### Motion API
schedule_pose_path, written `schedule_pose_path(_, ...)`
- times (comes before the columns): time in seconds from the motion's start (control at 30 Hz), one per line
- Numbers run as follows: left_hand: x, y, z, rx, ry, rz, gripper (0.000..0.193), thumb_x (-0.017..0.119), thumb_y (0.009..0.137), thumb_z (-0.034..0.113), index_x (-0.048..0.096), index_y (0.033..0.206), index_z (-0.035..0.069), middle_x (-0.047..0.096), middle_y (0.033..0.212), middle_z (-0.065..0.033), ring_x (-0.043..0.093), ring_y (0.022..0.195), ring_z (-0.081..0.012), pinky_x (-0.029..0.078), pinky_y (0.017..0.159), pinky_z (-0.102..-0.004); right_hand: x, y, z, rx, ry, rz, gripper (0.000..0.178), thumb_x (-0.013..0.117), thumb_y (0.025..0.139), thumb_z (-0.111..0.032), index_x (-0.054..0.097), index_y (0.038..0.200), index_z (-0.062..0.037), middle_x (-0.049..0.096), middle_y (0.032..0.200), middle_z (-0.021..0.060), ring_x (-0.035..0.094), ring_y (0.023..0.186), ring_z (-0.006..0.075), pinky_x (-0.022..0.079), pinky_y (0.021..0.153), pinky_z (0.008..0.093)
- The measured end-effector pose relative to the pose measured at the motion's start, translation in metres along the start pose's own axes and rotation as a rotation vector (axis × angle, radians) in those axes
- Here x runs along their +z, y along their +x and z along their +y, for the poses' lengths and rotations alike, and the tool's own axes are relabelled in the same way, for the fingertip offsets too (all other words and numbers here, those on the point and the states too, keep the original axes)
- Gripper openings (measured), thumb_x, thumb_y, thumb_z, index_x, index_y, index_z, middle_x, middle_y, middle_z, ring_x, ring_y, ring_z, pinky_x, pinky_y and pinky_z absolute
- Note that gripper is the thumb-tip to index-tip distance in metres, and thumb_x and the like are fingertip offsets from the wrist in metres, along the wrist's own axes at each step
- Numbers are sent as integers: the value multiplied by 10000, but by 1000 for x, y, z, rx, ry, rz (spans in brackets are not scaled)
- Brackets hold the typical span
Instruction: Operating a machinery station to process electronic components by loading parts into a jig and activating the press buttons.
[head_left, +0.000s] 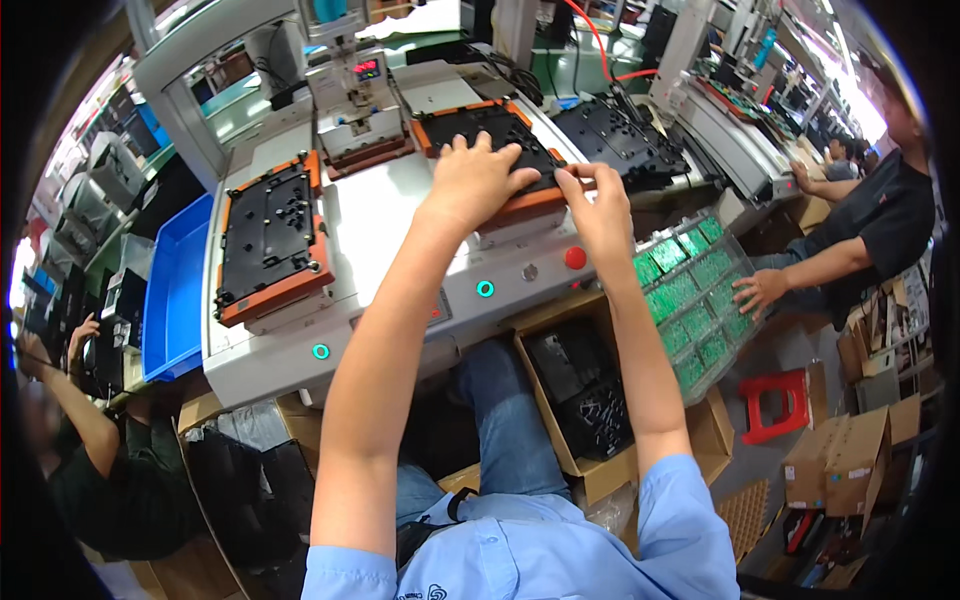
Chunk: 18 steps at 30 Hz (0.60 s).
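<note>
My left hand (pixel 474 182) lies with its fingers spread over a black plastic panel (pixel 462 126), which sits in an orange-framed fixture (pixel 530 204) on the white machine. At the fixture's front right corner, my right hand (pixel 602 208) has its thumb and forefinger brought together in a pinch. Whatever is between those fingertips is too small to make out. Another black panel (pixel 268 232) with small dark parts on it rests in the left orange fixture (pixel 322 262). A third black panel (pixel 612 138) lies to the right of my hands.
A red button (pixel 574 258) sits on the machine's front. At right, a co-worker's hand (pixel 760 292) touches a clear compartment box (pixel 722 352) of small green parts. A blue tray (pixel 180 290) stands at left. Below are an open carton (pixel 592 482) and a red stool (pixel 774 406).
</note>
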<state>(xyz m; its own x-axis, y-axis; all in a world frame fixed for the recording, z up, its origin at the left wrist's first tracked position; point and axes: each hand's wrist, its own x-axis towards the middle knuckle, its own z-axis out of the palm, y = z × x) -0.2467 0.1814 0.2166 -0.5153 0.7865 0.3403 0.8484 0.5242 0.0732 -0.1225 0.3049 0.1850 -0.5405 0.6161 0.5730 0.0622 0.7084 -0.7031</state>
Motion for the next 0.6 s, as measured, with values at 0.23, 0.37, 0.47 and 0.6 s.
schedule_pose_path(0.23, 8, -2, -2, 16, -86, 68, 462, 506, 877, 543, 637, 1102, 161, 559, 1189, -186, 504, 1110, -399, 403, 930, -486, -1, 1, 13, -43, 277, -37, 172, 681, 837, -173, 685, 933, -30, 616, 921, 70, 556, 859, 178, 415, 821, 308)
schedule_pose_path(0.37, -2, -2, -1, -12, -46, 26, 507, 478, 886, 566, 601, 1203, 191, 522, 1261, -196, 478, 1164, -412, 409, 951, -466, -6, 5, 11, -86, 260, -131, 180, 673, 850, -185, 688, 944, -32, 637, 928, 81, 564, 916, 185, 413, 859, 314)
schedule_pose_path(0.47, -5, -1, 0, -9, -32, -16, 541, 464, 899, 565, 568, 1273, 188, 497, 1326, -202, 473, 1205, -405, 413, 977, -441, -8, 4, 10, -37, 284, -147, 203, 671, 852, -182, 675, 985, -29, 635, 945, 91, 564, 949, 201, 410, 887, 319)
schedule_pose_path(0.6, -8, -15, -16, 79, -632, 166, 430, 528, 911, 430, 611, 1165, 93, 600, 1161, -193, 543, 1115, -371, 427, 938, -427, -7, -24, -1, -263, -38, 67, 362, 627, 893, -223, 575, 1178, -6, 597, 1134, 130, 549, 1046, 254, 395, 940, 352)
